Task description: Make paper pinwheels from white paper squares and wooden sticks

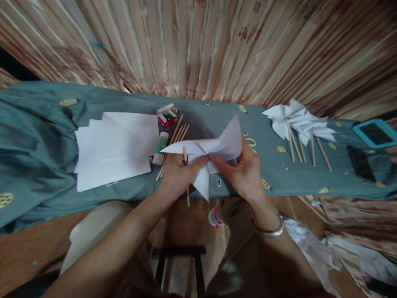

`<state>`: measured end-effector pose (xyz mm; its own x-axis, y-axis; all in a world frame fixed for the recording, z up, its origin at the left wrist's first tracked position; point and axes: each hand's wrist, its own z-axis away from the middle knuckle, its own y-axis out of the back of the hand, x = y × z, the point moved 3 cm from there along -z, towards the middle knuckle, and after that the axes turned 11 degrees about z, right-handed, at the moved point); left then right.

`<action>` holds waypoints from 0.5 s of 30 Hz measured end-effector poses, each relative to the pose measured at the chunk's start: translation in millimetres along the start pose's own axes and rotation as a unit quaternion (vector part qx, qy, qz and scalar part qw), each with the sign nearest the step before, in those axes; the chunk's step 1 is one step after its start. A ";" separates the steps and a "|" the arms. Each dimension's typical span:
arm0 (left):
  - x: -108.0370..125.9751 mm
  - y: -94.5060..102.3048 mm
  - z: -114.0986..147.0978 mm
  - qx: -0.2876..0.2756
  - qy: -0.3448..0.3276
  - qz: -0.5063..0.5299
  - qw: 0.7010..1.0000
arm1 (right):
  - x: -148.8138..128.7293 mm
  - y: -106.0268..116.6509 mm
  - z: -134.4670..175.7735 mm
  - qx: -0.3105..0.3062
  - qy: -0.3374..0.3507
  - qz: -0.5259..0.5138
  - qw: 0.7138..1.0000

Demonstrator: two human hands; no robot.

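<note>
A white paper pinwheel (214, 145) is held up between both hands above the front of the table. My left hand (177, 174) is closed on its left side, the thumb pressing near the centre. A thin wooden stick (187, 198) passes through the same hand, its ends showing above and below the fingers. My right hand (245, 171) is closed on the pinwheel's right side, its thumb at the centre and fingers behind the paper. Whether the stick is joined to the paper cannot be seen.
White paper sheets (120, 145) lie at left. Beside them are a glue stick (160, 147), several loose wooden sticks (179, 134) and an open small red box (167, 116). Finished-looking pinwheels (294, 118) on sticks lie at right, near a blue-framed device (376, 133) and a dark phone (360, 163).
</note>
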<state>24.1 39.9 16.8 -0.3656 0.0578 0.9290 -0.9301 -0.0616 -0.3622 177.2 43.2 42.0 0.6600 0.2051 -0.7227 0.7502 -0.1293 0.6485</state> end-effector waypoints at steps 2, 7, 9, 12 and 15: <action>1.1 -0.1 0.3 -0.005 -0.004 -0.009 1.000 | -0.2 0.9 0.0 -0.002 -0.007 -0.001 1.000; 1.0 -0.6 1.0 0.000 0.010 -0.005 1.000 | -1.1 3.1 -0.1 -0.004 -0.019 0.012 1.000; 0.3 -1.1 1.1 -0.002 0.015 0.000 1.000 | -1.8 3.7 -0.4 -0.003 -0.016 0.023 1.000; -0.3 -1.4 1.3 -0.004 0.021 0.001 1.000 | -2.0 4.0 -0.6 0.000 -0.007 0.031 1.000; 0.1 -1.0 1.9 0.003 0.031 0.003 1.000 | -0.8 3.2 -0.6 -0.004 -0.003 0.022 1.000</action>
<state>25.0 38.0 17.4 -0.3723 0.1189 0.9204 -0.9279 -0.0688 -0.3664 179.1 43.2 44.8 0.6933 0.1928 -0.6944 0.7195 -0.1313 0.6820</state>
